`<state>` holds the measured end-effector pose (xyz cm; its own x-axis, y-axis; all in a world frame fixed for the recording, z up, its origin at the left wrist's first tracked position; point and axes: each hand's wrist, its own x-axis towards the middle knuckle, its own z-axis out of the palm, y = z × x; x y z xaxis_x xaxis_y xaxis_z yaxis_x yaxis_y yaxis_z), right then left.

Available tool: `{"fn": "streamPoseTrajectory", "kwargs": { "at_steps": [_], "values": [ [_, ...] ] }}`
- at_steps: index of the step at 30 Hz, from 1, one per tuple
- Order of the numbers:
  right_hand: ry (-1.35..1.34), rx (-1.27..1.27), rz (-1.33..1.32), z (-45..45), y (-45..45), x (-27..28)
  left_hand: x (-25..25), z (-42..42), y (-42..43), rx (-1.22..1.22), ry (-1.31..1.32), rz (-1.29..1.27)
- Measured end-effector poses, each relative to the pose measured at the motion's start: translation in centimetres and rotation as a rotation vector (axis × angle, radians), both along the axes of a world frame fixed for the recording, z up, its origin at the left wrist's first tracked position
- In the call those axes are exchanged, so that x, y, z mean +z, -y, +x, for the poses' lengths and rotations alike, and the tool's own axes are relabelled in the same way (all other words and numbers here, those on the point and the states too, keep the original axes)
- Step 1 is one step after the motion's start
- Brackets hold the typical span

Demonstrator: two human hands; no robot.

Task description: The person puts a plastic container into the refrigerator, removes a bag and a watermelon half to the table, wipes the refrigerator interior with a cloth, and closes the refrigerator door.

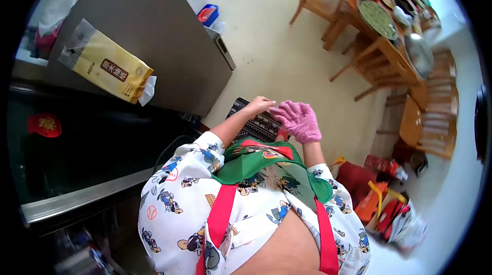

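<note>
A fuzzy pink glove [303, 127] covers my right hand [296, 119], whose fingers are stretched out with nothing in them. My bare left hand [260, 105] is beside it, its fingertips pinched at a fingertip of the glove. Both hands are out in front of my green apron [241, 165] with red straps, above a black-and-white patterned mat [251, 129] on the floor.
To the left, a yellow tissue pack [110, 65] is on the side of a grey cabinet [148, 13]. A red dish [46, 125] sits on the dark counter [97, 157]. Wooden chairs [379, 65] surround a laden table at right; bags [394, 218] lie on the floor.
</note>
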<state>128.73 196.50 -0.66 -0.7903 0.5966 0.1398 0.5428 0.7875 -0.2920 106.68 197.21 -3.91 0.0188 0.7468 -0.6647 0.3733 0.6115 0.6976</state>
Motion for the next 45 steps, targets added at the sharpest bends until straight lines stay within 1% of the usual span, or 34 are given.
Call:
{"fn": "streamPoseTrajectory", "kwargs": {
  "at_steps": [3, 5, 7, 8, 10, 12, 13, 14, 15, 16, 17, 18, 19, 20, 21, 22, 23, 26, 27, 28, 29, 30, 31, 32, 33, 34, 35, 36, 38, 39, 40, 42, 44, 45],
  "values": [
    [0.154, 0.133, 0.069, 0.4, -8.1, -2.3, -2.9, -4.0, -3.0, 0.231, 0.022, -0.04],
    [0.24, 0.22, 0.128, -0.6, -13.2, -3.8, -3.7, -6.0, -4.8, 0.325, 0.012, -0.045],
    [0.327, 0.317, 0.204, -2.5, -17.9, -5.3, -3.7, -7.2, -6.4, 0.521, 0.061, -0.171],
    [0.377, 0.36, 0.252, -3.8, -20.3, -6.1, -4.0, -7.8, -7.6, 0.549, 0.066, -0.172],
    [0.487, 0.456, 0.365, -6.9, -24.7, -7.4, -5.2, -9.3, -10.0, 0.73, 0.212, -0.246],
    [0.546, 0.541, 0.483, -10.4, -29.0, -8.3, -7.2, -11.0, -13.7, 0.81, 0.289, -0.241],
    [0.515, 0.592, 0.481, -12.2, -30.9, -8.5, -8.4, -12.0, -15.5, 0.839, 0.34, -0.22],
    [0.517, 0.662, 0.763, -13.9, -33.5, -8.3, -9.4, -13.0, -17.7, 0.863, 0.396, -0.195],
    [0.496, 0.699, 1.084, -15.7, -36.1, -8.0, -9.0, -13.7, -20.3, 0.869, 0.367, -0.286],
    [0.441, 0.704, 1.385, -17.4, -38.7, -7.8, -6.8, -15.1, -24.3, 0.885, 0.381, -0.271],
    [0.359, 0.794, 0.638, -19.0, -40.5, -2.5, -3.2, -15.9, -27.0, 0.881, 0.424, -0.192],
    [0.331, 0.837, 0.252, -20.2, -42.1, -1.6, -1.6, -16.7, -29.3, 0.876, 0.462, -0.111],
    [0.296, 0.842, -0.135, -21.3, -43.8, -0.7, -4.0, -17.0, -30.8, 0.873, 0.366, -0.049],
    [0.13, 0.848, -0.073, -22.2, -45.9, -2.6, -6.3, -17.8, -32.5, 0.863, 0.258, 0.02],
    [-0.038, 0.848, -0.016, -23.4, -47.9, -4.6, -6.4, -18.7, -34.2, 0.897, 0.26, 0.009],
    [-0.036, 0.88, -0.032, -25.6, -49.8, -6.7, -6.2, -19.6, -35.6, 0.875, 0.225, 0.102],
    [0.01, 0.76, -0.532, -27.9, -51.9, -9.0, -6.2, -20.3, -36.8, 0.854, 0.191, 0.196],
    [0.189, 0.911, -0.476, -33.8, -55.3, -10.5, -5.8, -21.6, -37.5, 0.867, 0.132, 0.152],
    [0.221, 0.819, -0.824, -36.8, -56.2, -11.5, -5.6, -22.0, -37.3, 0.839, 0.012, 0.162],
    [0.266, 0.699, -1.163, -40.1, -57.0, -12.7, -5.8, -22.2, -36.9, 0.884, 0.012, 0.148],
    [0.328, 0.55, -1.49, -43.4, -57.6, -13.9, -6.1, -22.0, -36.4, 1.04, 0.1, 0.126],
    [0.379, 0.56, -1.52, -46.9, -57.8, -14.6, -6.2, -21.6, -35.8, 1.197, 0.19, 0.107],
    [0.431, 0.569, -1.548, -50.5, -58.1, -15.2, -7.5, -20.9, -34.7, 1.297, 0.13, 0.081],
    [0.197, 0.885, -1.234, -54.3, -57.4, -14.8, -8.7, -20.6, -33.7, 1.391, 0.062, 0.058],
    [-0.093, 1.07, -0.602, -58.1, -56.7, -14.4, -8.6, -19.9, -33.4, 1.553, 0.092, 0.038],
    [-0.372, 1.004, -0.112, -61.9, -56.0, -14.0, -8.5, -19.1, -33.4, 1.716, 0.122, 0.021],
    [-0.352, 0.963, -0.095, -65.4, -55.3, -14.0, -7.5, -18.7, -33.4, 1.823, 0.135, -0.039],
    [-0.236, 0.972, -0.173, -67.8, -54.5, -14.2, -6.4, -18.1, -33.7, 1.93, 0.148, -0.099],
    [-0.014, 0.995, -0.234, -70.6, -52.4, -14.7, -7.9, -15.3, -34.8, 2.202, 0.16, -0.116],
    [0.072, 1.02, -0.25, -70.5, -51.5, -15.2, -9.3, -13.5, -35.2, 2.21, 0.19, -0.14],
    [0.086, 1.058, -0.277, -69.7, -50.5, -16.1, -8.0, -13.1, -36.1, 1.932, 0.104, -0.284],
    [0.125, 1.13, -0.289, -68.0, -49.4, -17.5, -8.6, -11.5, -38.6, 2.008, 0.277, -0.22],
    [0.162, 1.225, -0.429, -65.8, -50.1, -17.1, -6.1, -12.4, -41.1, 2.055, 0.383, -0.228],
    [0.2, 1.27, -0.527, -65.2, -50.8, -16.5, -6.1, -12.3, -41.9, 2.067, 0.383, -0.229]
  ]
}}
